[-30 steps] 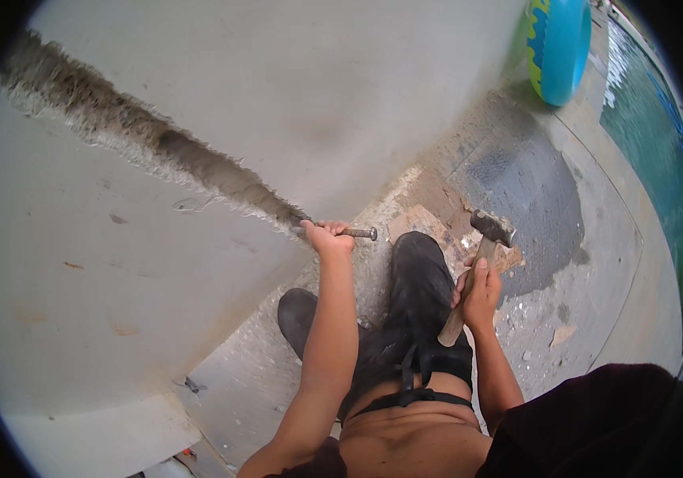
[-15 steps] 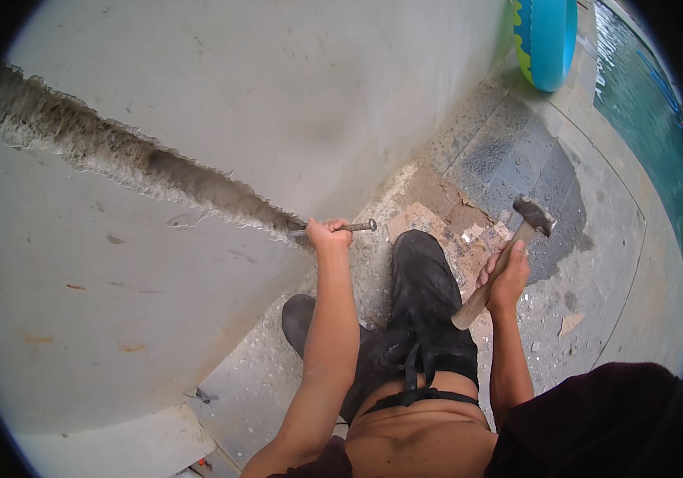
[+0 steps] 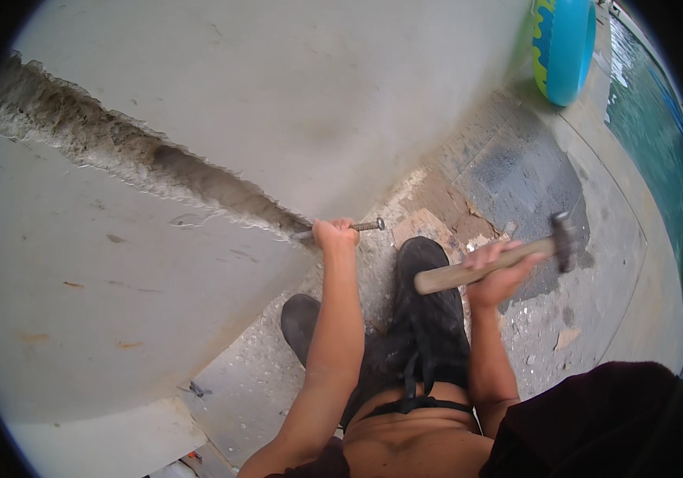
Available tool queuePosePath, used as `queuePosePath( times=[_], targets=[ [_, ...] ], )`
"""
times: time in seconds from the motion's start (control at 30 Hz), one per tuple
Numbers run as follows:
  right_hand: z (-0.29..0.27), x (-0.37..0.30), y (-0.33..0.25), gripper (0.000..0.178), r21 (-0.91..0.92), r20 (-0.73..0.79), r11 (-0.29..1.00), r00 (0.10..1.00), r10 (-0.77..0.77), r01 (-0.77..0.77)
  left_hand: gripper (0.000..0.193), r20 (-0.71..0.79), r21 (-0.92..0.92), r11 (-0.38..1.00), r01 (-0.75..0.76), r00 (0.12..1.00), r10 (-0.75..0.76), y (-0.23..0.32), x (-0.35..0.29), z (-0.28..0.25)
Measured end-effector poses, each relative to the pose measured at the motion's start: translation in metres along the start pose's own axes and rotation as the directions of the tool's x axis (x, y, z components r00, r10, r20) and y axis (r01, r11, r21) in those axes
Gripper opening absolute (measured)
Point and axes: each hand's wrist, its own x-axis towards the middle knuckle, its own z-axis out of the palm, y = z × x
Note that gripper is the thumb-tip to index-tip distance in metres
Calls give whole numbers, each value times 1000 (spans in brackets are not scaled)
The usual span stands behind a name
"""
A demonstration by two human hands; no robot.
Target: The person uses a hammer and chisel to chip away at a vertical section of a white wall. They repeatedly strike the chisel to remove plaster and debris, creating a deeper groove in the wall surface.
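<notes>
My left hand (image 3: 336, 234) is wrapped round a metal chisel (image 3: 368, 226). Its tip meets the lower end of a rough groove (image 3: 198, 177) cut into the pale wall (image 3: 158, 311), and its struck end points right. Off to the right, my right hand (image 3: 500, 275) grips the wooden handle of a hammer (image 3: 469, 273). The dark hammer head is at the far right end of the handle, apart from the chisel and slightly blurred.
Broken plaster and chips lie over the paved floor (image 3: 544, 342), with a dark wet patch (image 3: 516, 163) farther off. A blue and green inflatable ring (image 3: 571, 52) leans by the wall. Pool water (image 3: 648, 119) borders the paving at right. My knees are beside the wall.
The hammer has swung from a steep slant to nearly level, its head now farther right and lower. My left hand still holds the chisel at the groove's end. The view has shifted slightly.
</notes>
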Motion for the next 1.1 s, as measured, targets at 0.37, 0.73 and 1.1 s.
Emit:
queuePosePath(
  times=[0.37, 0.73, 1.1],
  targets=[
    [-17, -29, 51, 53, -670, -36, 596, 822, 568, -442, 41, 63, -29, 997, 68, 996, -66, 7, 7, 0],
    [-22, -37, 88, 49, -775, 53, 452, 667, 743, -442, 38, 82, -64, 995, 75, 994, -70, 14, 14, -2],
    [-46, -53, 110, 44, -843, 209, 517, 794, 571, -149, 33, 76, -42, 995, 94, 993, -90, 4, 13, -1]
  ],
)
